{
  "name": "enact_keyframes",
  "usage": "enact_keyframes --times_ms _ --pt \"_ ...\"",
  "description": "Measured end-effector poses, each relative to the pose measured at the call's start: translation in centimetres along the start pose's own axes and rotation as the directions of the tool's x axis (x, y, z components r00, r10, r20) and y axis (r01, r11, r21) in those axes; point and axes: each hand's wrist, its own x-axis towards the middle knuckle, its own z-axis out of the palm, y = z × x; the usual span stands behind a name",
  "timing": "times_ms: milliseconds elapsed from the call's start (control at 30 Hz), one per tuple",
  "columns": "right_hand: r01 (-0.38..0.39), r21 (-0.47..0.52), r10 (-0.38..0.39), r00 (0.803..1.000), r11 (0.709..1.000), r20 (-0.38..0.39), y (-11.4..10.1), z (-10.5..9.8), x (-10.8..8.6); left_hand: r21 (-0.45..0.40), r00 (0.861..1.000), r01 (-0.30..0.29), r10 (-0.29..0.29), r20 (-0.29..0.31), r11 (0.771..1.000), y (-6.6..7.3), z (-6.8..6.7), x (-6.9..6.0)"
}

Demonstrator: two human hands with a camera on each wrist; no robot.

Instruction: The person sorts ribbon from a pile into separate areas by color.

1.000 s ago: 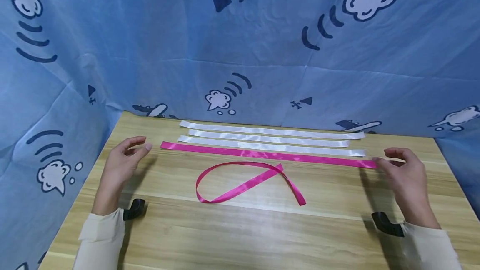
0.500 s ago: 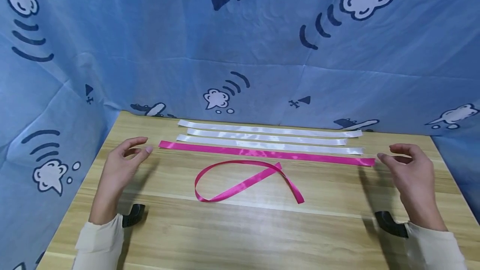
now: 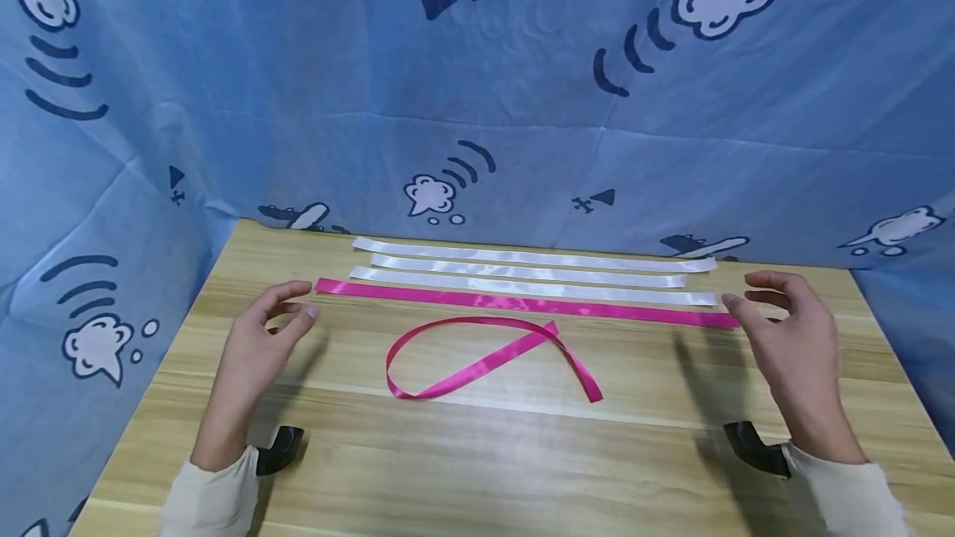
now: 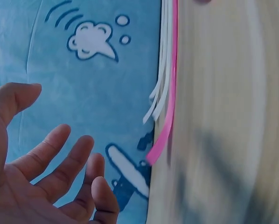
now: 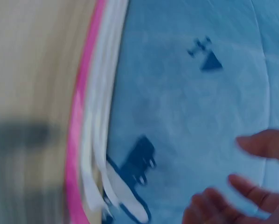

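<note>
A straight pink ribbon [image 3: 418,294] lies across the wooden table, parallel to a row of three white ribbons [image 3: 597,292] behind it. In front of it, a second pink ribbon [image 3: 477,370] lies in a loop, one end crossing over itself. Above the table, near the left end of the straight pink ribbon, my left hand [image 3: 257,346] hovers with fingers loosely bent and holds nothing. At the opposite end, my right hand [image 3: 794,346] hovers with thumb and fingers apart, overlapping the ribbon's tip in the head view. In both wrist views the palms hold nothing.
A blue printed cloth [image 3: 507,106] hangs behind the table [image 3: 462,479] and along its left side. Black wrist-worn devices [image 3: 279,450] stick out inward from both sleeves. The ribbons lie close to the table's back edge.
My right hand first moved off the straight pink ribbon's right end to the right, then came back left. My left hand has shifted slightly right. The ribbons stay in place.
</note>
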Motion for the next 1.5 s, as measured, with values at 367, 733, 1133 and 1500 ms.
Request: enact_keyframes --times_ms 367,733,1133,1500 --pt "0.355 0.231 -0.403 0.889 0.906 0.216 -1.4 4.9 -1.9 -0.094 0.994 -0.009 0.019 0.103 0.996 0.1 3.3 -1.2" --pt "0.390 0.344 -0.505 0.779 0.854 0.372 -3.8 9.2 -3.1 -0.146 0.984 0.020 0.006 0.177 0.989 1.1 6.8 -2.1" --pt "0.382 0.402 -0.547 0.683 0.832 0.484 -7.0 13.5 -4.1 -0.119 0.981 0.038 -0.014 0.194 0.992 1.6 9.6 -1.6" --pt "0.437 0.371 -0.573 0.616 0.819 0.540 -8.7 16.4 -4.1 -0.131 0.984 0.036 -0.012 0.180 0.991 1.7 10.9 -1.3"
